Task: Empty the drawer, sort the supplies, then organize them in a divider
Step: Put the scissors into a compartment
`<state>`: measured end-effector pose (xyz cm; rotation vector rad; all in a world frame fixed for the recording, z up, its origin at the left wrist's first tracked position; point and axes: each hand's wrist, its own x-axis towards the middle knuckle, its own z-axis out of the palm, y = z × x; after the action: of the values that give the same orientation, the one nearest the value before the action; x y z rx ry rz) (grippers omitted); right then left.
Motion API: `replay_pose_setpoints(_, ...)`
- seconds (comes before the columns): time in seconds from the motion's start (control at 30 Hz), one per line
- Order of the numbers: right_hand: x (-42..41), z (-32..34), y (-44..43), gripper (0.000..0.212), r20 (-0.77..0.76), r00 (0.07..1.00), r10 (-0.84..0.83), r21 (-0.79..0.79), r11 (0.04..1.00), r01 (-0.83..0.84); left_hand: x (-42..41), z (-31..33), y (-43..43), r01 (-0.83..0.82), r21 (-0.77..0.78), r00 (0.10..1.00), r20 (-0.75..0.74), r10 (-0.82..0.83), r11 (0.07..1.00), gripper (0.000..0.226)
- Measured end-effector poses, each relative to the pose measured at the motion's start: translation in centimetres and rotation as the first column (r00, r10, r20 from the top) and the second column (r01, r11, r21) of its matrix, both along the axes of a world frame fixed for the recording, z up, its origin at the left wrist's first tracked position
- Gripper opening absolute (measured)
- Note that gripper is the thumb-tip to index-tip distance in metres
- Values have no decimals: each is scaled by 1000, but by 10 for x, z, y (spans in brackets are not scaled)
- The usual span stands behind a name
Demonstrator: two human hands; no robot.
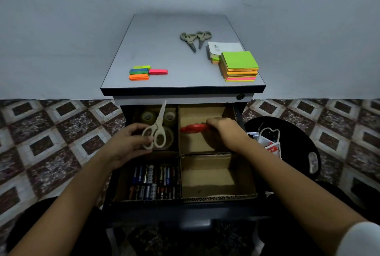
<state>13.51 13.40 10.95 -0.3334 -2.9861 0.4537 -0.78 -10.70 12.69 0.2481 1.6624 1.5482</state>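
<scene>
Landmark: the cardboard divider [218, 197], four compartments, sitting in the open drawer [185, 212] below you.
Your left hand [127, 142]: over the divider's far-left compartment, fingers curled round the handle loops of the white scissors [157, 130].
White scissors: held above that far-left compartment, blades closed and pointing away from you, tip up near the cabinet's front edge.
Your right hand [224, 130]: inside the divider's far-right compartment, fingers closed on one end of the red tool [194, 128].
Red tool: lies crosswise in the far-right compartment, free end toward the divider's middle wall; you cannot tell what kind of tool it is.
Tape rolls [148, 117]: in the far-left compartment, under the white scissors.
Batteries [153, 181]: in the divider's near-left compartment, packed in rows.
Cabinet top [164, 50]: beyond and above the divider.
Grey scissors [195, 38]: two pairs, far behind the divider on that top, handles touching.
Sticky notes [239, 66]: stacked behind the divider's right half, near the top's front right corner.
Coloured flag strips [141, 72]: behind the divider's left half, a pink strip [158, 71] just beside them.
Black round seat [292, 132]: right of the divider, carrying white containers [269, 138].
</scene>
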Motion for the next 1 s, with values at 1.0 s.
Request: replay_pose_setpoints(1.0,-45,-26,-14,12,623,626,-470,-703,15,711,12,1,18,16,-26,1000,5,-16,1000,24)
